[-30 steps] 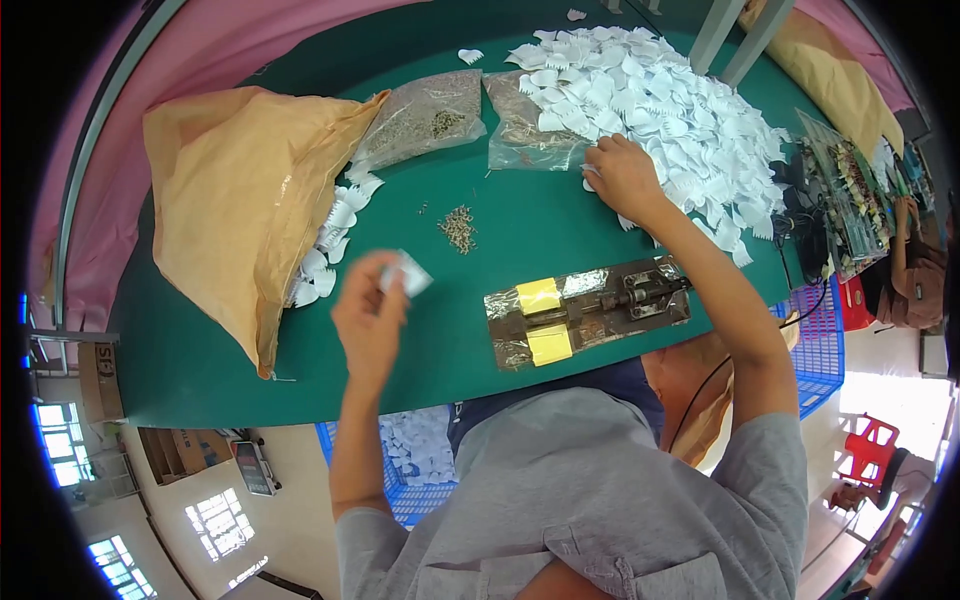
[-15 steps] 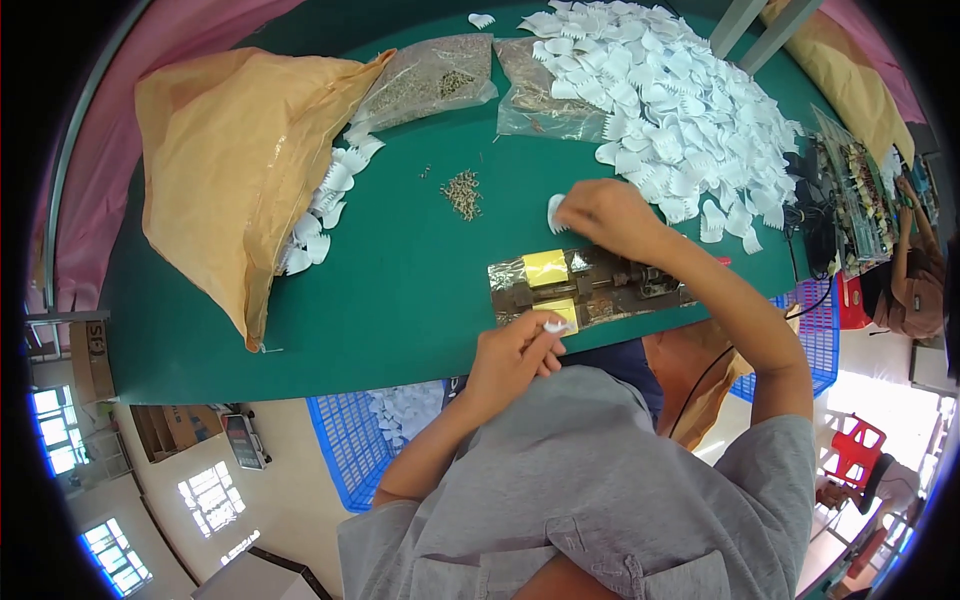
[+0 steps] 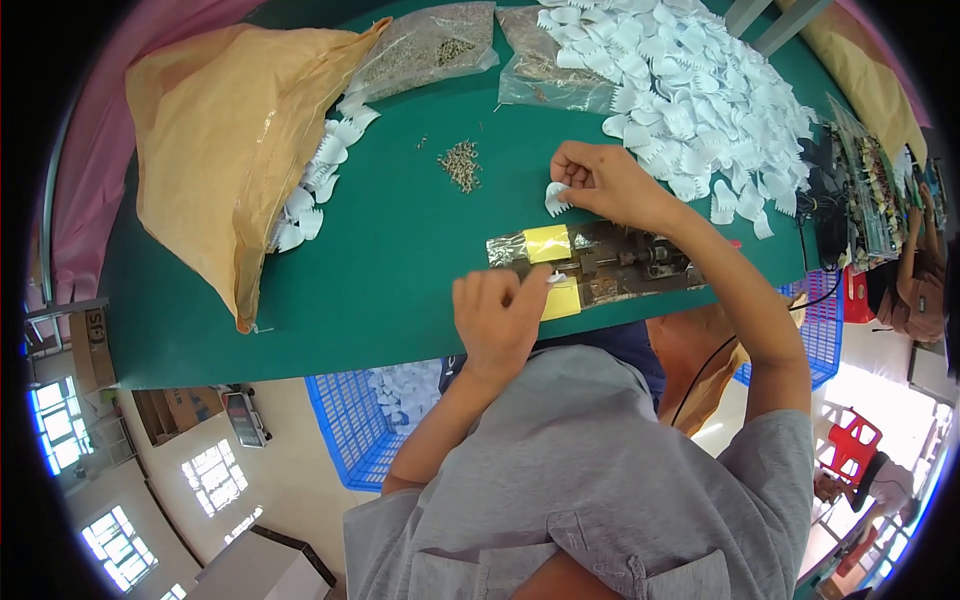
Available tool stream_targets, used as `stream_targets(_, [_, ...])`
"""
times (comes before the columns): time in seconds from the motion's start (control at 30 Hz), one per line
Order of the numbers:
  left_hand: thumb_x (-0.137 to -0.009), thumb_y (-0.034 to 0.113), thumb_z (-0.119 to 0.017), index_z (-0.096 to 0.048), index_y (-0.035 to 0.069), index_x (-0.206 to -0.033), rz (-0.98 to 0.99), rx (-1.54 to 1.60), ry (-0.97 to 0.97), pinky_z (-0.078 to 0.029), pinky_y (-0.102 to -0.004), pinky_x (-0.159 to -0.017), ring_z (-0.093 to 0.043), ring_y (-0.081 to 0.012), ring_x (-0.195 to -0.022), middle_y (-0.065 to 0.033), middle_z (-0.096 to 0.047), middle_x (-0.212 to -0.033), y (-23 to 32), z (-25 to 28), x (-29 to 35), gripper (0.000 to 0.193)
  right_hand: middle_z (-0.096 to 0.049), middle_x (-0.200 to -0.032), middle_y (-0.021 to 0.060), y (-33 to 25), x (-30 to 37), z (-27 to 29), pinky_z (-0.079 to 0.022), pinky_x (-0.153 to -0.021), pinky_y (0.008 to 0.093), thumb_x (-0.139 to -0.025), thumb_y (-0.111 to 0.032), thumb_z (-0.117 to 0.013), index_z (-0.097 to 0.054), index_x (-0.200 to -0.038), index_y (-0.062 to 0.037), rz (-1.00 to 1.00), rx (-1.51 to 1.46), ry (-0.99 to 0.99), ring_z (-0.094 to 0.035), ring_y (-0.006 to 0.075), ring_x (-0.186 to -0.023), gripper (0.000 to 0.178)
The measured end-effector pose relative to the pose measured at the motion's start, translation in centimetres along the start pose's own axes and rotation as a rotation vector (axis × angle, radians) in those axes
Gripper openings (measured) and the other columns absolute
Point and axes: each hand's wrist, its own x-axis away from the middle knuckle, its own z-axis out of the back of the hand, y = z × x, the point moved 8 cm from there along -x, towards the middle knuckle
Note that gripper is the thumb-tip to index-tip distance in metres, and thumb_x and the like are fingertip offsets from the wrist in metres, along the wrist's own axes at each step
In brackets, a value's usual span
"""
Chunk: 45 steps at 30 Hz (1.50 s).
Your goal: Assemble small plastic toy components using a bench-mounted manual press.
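Observation:
My left hand (image 3: 497, 318) is at the near left end of a dark metal jig (image 3: 610, 262) with two yellow pads. Its fingers are curled, and its thumb presses a small white plastic piece (image 3: 556, 279) against the jig between the pads. Beyond the jig, my right hand (image 3: 610, 185) pinches the edge of another white plastic piece (image 3: 556, 200), scalloped along one side, just above the green table. A small heap of metal screws (image 3: 461, 166) lies to the left of that hand.
A large pile of white scalloped pieces (image 3: 690, 90) covers the back right. Bags of small metal parts (image 3: 425, 60) stand at the back. A big tan sack (image 3: 215, 150) spills white pieces at the left. Blue baskets (image 3: 345, 425) sit below the table (image 3: 370, 270). A co-worker is at far right.
My left hand has moved forward from the table's near edge, bringing its white piece to the jig. My right hand has shifted slightly away and now pinches the white piece beside it.

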Motion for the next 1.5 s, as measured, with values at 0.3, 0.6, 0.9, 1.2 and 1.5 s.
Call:
stream_targets(0.3, [-0.083,0.011,-0.085,-0.044,0.005,-0.156,0.159,0.362,-0.141,-0.038,-0.0471,-0.112,-0.046,-0.0332,-0.137,-0.0087,-0.068,-0.137,-3.2,-2.1,0.2,0.084,-0.073,-0.095,0.0096,-5.3,6.3,-3.3,-0.054,-0.079,0.0366,-0.091,-0.013,-0.078,-0.076,-0.112,-0.0035,0.280,0.277,0.071,-0.069,0.0265,-0.086,0.023])
stream_targets(0.6, [-0.086,0.010,-0.083,-0.041,0.004,-0.158,0.191,0.498,-0.252,-0.037,-0.0459,-0.113,-0.047,-0.0327,-0.135,-0.0067,-0.070,-0.130,-3.7,-3.1,0.3,0.084,-0.073,-0.096,0.0097,-6.2,6.3,-4.8,-0.053,-0.085,0.0393,-0.098,-0.015,-0.070,-0.074,-0.111,-0.0025,0.314,0.566,-0.125,-0.068,0.0282,-0.096,0.019])
stream_targets(0.9, [-0.086,0.009,-0.081,-0.042,0.006,-0.158,0.180,0.515,-0.254,-0.039,-0.0455,-0.111,-0.048,-0.0309,-0.132,-0.0056,-0.071,-0.124,-3.9,-3.6,0.2,0.082,-0.074,-0.094,0.0094,-4.4,5.7,-3.8,-0.053,-0.081,0.0368,-0.099,-0.010,-0.069,-0.075,-0.104,-0.0018,0.120,0.103,-0.085,-0.067,0.0259,-0.088,0.012])
stream_targets(1.2, [-0.088,0.011,-0.078,-0.056,0.009,-0.146,0.200,0.623,-0.298,-0.042,-0.0441,-0.109,-0.049,-0.0306,-0.128,-0.0055,-0.068,-0.123,-4.8,-4.0,0.5,0.062,-0.077,-0.091,0.0111,-2.7,-0.2,-0.1,-0.056,-0.077,0.0317,-0.096,-0.017,-0.070,-0.075,-0.104,-0.0003,0.003,0.191,0.018,-0.072,0.0186,-0.080,0.019])
stream_targets(1.5, [-0.086,0.011,-0.078,-0.072,0.010,-0.120,0.044,0.516,-0.271,-0.046,-0.0436,-0.104,-0.054,-0.0306,-0.120,-0.0062,-0.068,-0.119,-3.6,-3.5,0.0,0.034,-0.076,-0.096,0.0100,0.2,-14.1,1.2,-0.058,-0.079,0.0464,-0.088,-0.016,-0.073,-0.076,-0.104,-0.0127,0.360,0.619,0.153,-0.073,0.0336,-0.090,0.017])
